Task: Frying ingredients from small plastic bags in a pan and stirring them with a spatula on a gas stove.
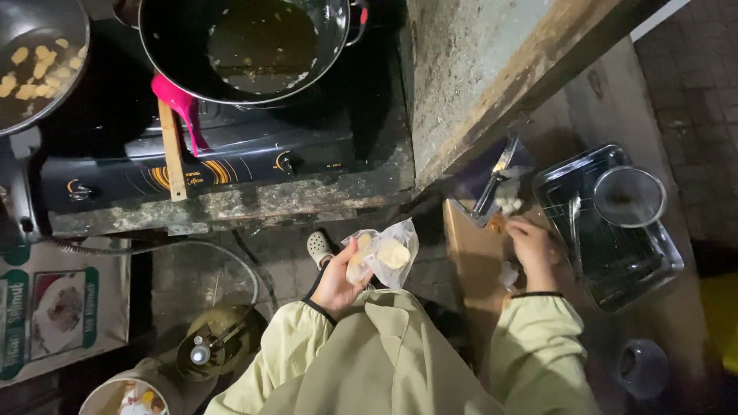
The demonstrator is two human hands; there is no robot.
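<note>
From my remote seat I first see the dark gas stove (215, 165), with a black wok (246, 42) of oil on its burner and a pan of pale pieces (34, 65) at the far left; a wooden-handled pink spatula (175, 127) leans off the wok's rim. To the right, on a low brown surface (473, 261), sits a metal tray (615, 230) holding a small round strainer (629, 197). Smaller still is the clear plastic bag (380, 253) with pale lumps of food inside. My left hand (338, 280) is curled closed around it, holding it up above my lap. My right hand (532, 247) rests on the surface just beside the tray, fingers bent down; I cannot tell whether it grips anything. The bag lies well left of that right hand, with the left hand plainly nearer.
</note>
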